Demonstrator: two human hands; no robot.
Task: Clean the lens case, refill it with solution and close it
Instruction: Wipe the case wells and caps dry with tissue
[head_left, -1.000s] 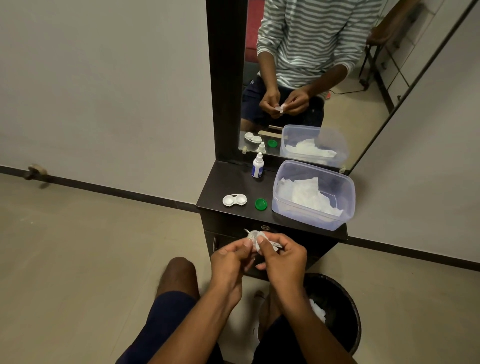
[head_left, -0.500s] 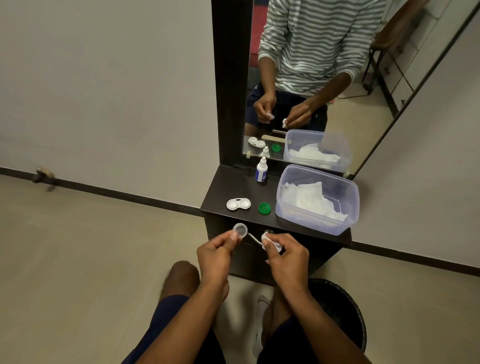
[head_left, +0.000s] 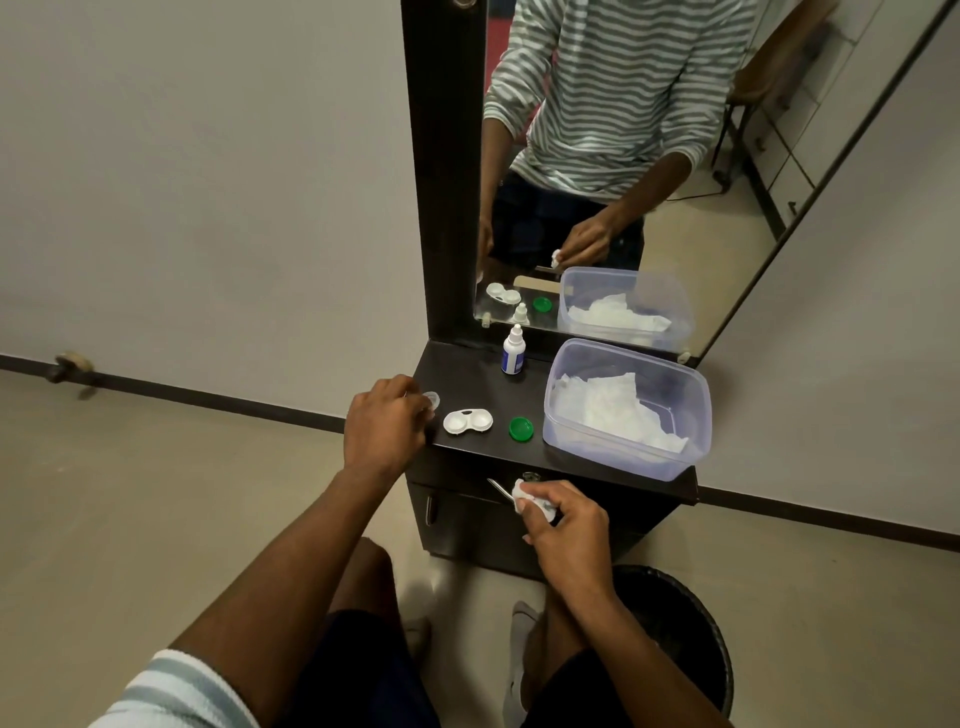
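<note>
The white two-well lens case (head_left: 467, 420) lies uncapped on the dark dresser top (head_left: 467, 374). A green cap (head_left: 521, 429) rests just right of it. My left hand (head_left: 384, 426) is at the dresser's left edge, fingertips on a pale translucent cap (head_left: 432, 400) just left of the case. My right hand (head_left: 563, 525) hovers below the front edge, pinching a small wad of tissue (head_left: 521, 492) together with metal tweezers (head_left: 500, 487). The white solution bottle (head_left: 512, 351) stands upright by the mirror.
A clear plastic tub (head_left: 691, 415) holding tissues fills the right side of the dresser top. A black bin (head_left: 680, 623) stands on the floor under my right arm. The mirror (head_left: 623, 156) rises behind. My knees are below the dresser front.
My hands have parted. The left hand carried the pale cap up and left onto the dresser beside the case. The right hand stayed low with the tissue and tweezers.
</note>
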